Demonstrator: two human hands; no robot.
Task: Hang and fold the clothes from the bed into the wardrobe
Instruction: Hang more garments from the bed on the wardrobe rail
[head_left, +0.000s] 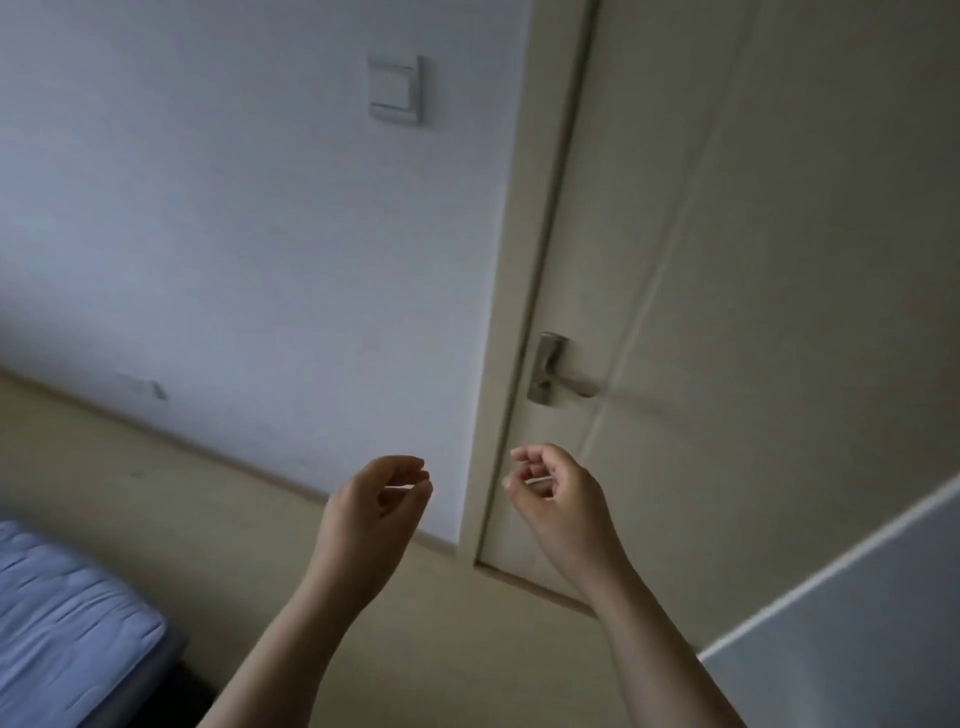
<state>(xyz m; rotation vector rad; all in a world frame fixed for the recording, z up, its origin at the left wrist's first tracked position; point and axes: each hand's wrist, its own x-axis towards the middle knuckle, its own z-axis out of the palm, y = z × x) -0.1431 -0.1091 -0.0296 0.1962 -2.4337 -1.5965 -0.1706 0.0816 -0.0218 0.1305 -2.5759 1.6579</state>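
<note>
Facing: door (753, 260) and wall (234, 234).
Left hand (376, 501): raised, fingers loosely curled, empty.
Right hand (558, 493): likewise empty.
Bed (67, 623): corner at lower left, bare there.
Clothes, wardrobe: not in view.
Progress: cannot be judged; no garment in hand.

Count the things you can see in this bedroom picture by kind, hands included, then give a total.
hands: 2 (left hand, right hand)
door: 1
door handle: 1
light switch: 1
bed: 1
Total: 6
</note>
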